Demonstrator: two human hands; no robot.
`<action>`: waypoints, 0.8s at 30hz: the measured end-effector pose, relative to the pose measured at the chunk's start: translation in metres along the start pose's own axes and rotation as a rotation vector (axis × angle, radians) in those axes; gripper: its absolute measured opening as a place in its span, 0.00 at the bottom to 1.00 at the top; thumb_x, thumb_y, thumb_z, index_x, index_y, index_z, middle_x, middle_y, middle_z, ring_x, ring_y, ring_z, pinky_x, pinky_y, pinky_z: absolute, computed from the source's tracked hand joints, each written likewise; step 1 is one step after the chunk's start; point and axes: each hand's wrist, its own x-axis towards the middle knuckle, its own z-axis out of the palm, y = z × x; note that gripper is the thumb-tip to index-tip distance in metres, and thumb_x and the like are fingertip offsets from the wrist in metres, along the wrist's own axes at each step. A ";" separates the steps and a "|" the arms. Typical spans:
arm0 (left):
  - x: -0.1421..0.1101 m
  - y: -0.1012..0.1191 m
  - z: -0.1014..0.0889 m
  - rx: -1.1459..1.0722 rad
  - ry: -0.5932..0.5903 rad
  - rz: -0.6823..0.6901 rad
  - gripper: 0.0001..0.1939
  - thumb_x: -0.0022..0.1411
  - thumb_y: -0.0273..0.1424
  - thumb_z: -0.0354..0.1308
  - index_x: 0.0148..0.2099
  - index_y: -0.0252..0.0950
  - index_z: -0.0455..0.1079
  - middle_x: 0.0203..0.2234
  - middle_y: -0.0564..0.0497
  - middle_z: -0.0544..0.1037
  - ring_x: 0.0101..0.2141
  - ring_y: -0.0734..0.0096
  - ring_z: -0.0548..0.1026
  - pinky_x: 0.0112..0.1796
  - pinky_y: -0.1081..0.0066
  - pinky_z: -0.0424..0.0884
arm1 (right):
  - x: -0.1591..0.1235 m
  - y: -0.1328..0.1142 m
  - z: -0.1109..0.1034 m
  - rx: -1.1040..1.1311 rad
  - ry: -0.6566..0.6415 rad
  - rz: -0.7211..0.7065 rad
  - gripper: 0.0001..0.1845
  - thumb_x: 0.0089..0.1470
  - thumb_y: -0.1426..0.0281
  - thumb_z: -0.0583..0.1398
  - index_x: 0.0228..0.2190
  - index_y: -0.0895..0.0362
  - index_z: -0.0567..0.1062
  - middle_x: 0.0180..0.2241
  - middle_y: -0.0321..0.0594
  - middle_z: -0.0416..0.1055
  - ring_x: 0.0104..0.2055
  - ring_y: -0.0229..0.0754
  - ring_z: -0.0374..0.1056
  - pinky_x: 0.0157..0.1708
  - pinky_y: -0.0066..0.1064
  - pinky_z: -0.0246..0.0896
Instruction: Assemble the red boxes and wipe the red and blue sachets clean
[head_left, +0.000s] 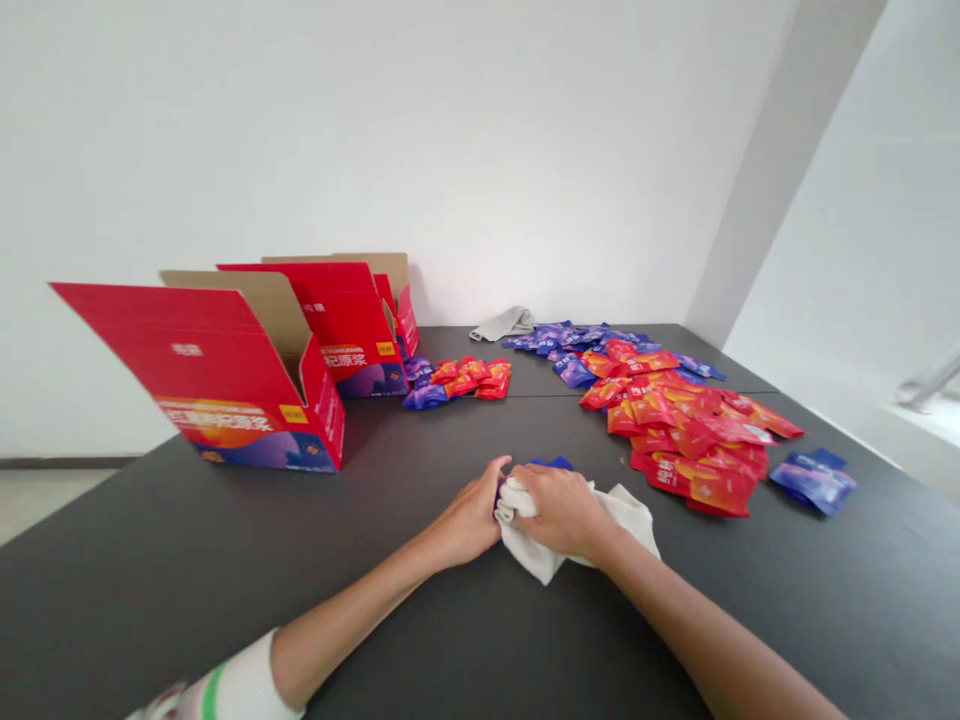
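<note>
In the head view, my right hand (pixel 561 508) is closed round a bunched white cloth (pixel 631 515), part of which hangs loose towards me and to the right. The cloth lies over a blue-purple pouch (pixel 556 463), mostly hidden, with only its far edge and a bit of its left side showing. My left hand (pixel 471 515) grips the left side of this pouch, thumb up, close against the cloth. Both hands are low over the middle of the dark table (pixel 420 630).
Open red cartons (pixel 247 420) stand at the left. Beyond my hands lies a small group of red pouches (pixel 472 377) and purple ones. A heap of red pouches (pixel 682 425) and blue pouches (pixel 574 370) is to the right, one blue pouch (pixel 814 480) apart. A grey cloth (pixel 504 323) lies behind.
</note>
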 end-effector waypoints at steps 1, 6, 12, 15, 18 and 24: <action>0.000 0.000 0.000 0.011 0.010 -0.019 0.39 0.51 0.36 0.60 0.61 0.35 0.48 0.52 0.40 0.67 0.52 0.56 0.66 0.51 0.63 0.61 | 0.001 0.002 -0.001 -0.031 0.006 0.076 0.14 0.50 0.67 0.54 0.41 0.55 0.66 0.39 0.41 0.69 0.40 0.46 0.67 0.36 0.32 0.56; 0.000 -0.002 0.002 0.043 0.021 -0.019 0.40 0.51 0.37 0.60 0.62 0.34 0.46 0.53 0.40 0.66 0.52 0.56 0.66 0.51 0.62 0.61 | 0.003 0.002 -0.001 -0.030 0.028 0.090 0.15 0.49 0.67 0.55 0.41 0.56 0.66 0.40 0.42 0.69 0.42 0.46 0.66 0.37 0.32 0.56; 0.001 -0.002 0.003 0.040 0.050 -0.005 0.39 0.52 0.37 0.59 0.62 0.35 0.47 0.52 0.42 0.67 0.51 0.56 0.67 0.50 0.62 0.62 | 0.003 0.006 0.002 0.013 0.002 0.164 0.15 0.54 0.66 0.52 0.43 0.55 0.66 0.40 0.44 0.70 0.41 0.46 0.67 0.37 0.33 0.56; 0.002 -0.001 0.003 0.047 0.048 -0.023 0.40 0.51 0.37 0.60 0.62 0.34 0.47 0.52 0.40 0.67 0.51 0.55 0.66 0.50 0.60 0.61 | 0.005 0.005 0.005 0.006 0.025 0.201 0.15 0.54 0.67 0.52 0.44 0.57 0.65 0.41 0.46 0.69 0.43 0.46 0.66 0.39 0.33 0.56; 0.004 0.001 0.004 -0.003 0.051 0.036 0.39 0.52 0.34 0.59 0.62 0.35 0.45 0.54 0.42 0.66 0.51 0.58 0.66 0.51 0.63 0.61 | 0.007 -0.002 0.007 0.041 0.054 0.023 0.18 0.50 0.65 0.55 0.44 0.54 0.64 0.42 0.41 0.69 0.43 0.44 0.66 0.39 0.30 0.56; -0.004 0.009 0.001 0.000 0.065 -0.081 0.44 0.46 0.36 0.64 0.61 0.34 0.48 0.52 0.39 0.66 0.49 0.54 0.68 0.48 0.61 0.64 | 0.005 0.031 0.009 0.033 0.052 0.330 0.12 0.54 0.64 0.52 0.39 0.54 0.67 0.37 0.44 0.71 0.39 0.46 0.69 0.33 0.30 0.56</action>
